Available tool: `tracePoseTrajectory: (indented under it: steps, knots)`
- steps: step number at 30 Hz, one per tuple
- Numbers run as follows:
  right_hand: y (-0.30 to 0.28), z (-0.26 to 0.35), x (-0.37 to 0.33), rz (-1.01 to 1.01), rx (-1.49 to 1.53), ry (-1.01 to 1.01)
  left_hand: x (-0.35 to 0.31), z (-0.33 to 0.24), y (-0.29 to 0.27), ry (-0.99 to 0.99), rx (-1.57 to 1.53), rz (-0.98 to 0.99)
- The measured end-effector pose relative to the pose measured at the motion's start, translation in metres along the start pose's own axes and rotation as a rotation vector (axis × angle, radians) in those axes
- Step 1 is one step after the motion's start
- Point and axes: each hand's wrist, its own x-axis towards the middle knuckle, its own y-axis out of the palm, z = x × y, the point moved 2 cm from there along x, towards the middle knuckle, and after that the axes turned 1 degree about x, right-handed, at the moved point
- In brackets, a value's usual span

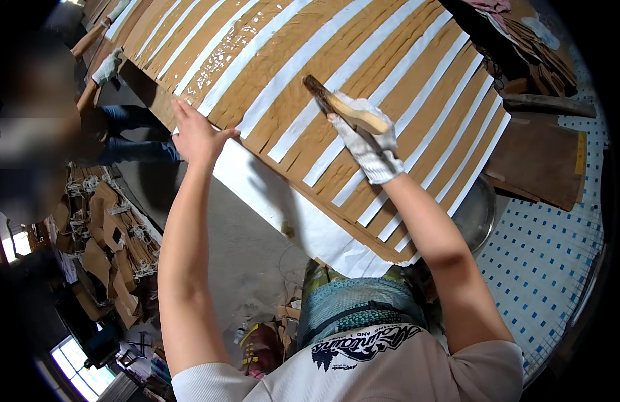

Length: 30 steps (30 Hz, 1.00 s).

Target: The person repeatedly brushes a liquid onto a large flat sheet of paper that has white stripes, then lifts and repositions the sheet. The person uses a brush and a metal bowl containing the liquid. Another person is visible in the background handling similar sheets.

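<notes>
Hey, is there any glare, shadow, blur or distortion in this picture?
Head view: shine glints off the brown strips at upper left; a shadow darkens the white sheet; the lower-left window is overexposed; the co-worker is partly blurred; the blue-spotted surface curves toward the rim.

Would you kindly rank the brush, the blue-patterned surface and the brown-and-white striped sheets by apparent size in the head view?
1. Striped sheets
2. Blue-patterned surface
3. Brush
</notes>
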Motion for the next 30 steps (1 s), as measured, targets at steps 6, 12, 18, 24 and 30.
tracePoseTrajectory:
  steps: [6, 12, 18, 24, 30]
  knots:
    - [0.020, -0.003, -0.051, 0.313, -0.413, -0.202, 0.002, 0.005, 0.027, 0.217, -0.066, -0.049]
    - [-0.066, -0.080, 0.044, 0.536, 0.265, 0.284, 0.001, 0.001, 0.024, 0.152, -0.015, 0.104]
    - [-0.150, -0.263, 0.159, 0.069, -0.313, 0.378, 0.002, -0.018, 0.020, 0.170, 0.000, 0.122]
    - [-0.116, -0.188, 0.139, 0.331, -0.440, -0.080, 0.003, -0.005, 0.020, 0.160, 0.067, 0.153]
    - [-0.156, -0.300, 0.182, 0.049, 0.209, 0.046, 0.006, -0.009, 0.023, 0.151, 0.046, 0.174]
